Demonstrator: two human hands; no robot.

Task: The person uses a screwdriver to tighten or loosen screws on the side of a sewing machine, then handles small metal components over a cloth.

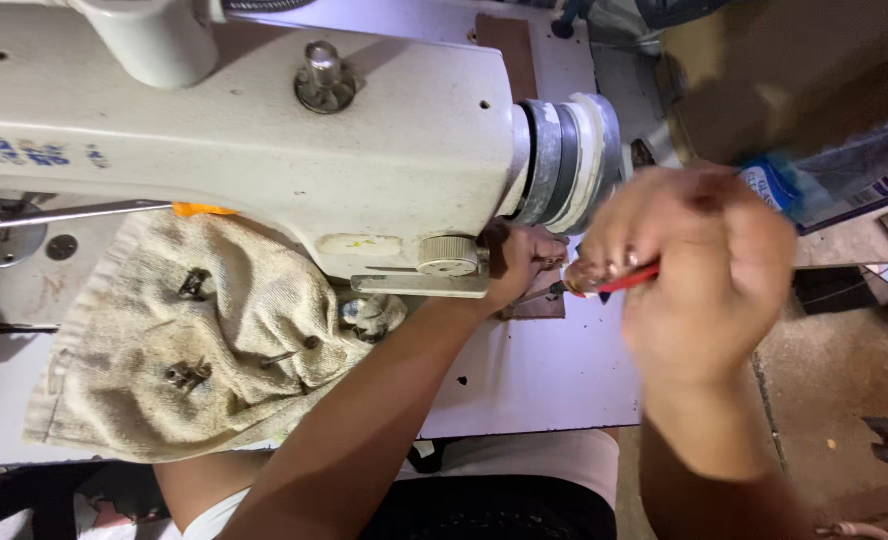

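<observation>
Sewing machine (264, 140) on table (544, 370), rag (164, 350) spread before it holding small metal parts (189, 375), handwheel (569, 160) at machine's right end, both hands just beside it.

- A white table (534, 375) carries everything, worn and marked with small dark spots.
- A cream sewing machine (264, 140) stands on it, filling the far side.
- A grubby beige towel (184, 350) lies in front of the machine, partly tucked beneath its arm.
- Small metal parts (189, 375) rest on the towel.
</observation>
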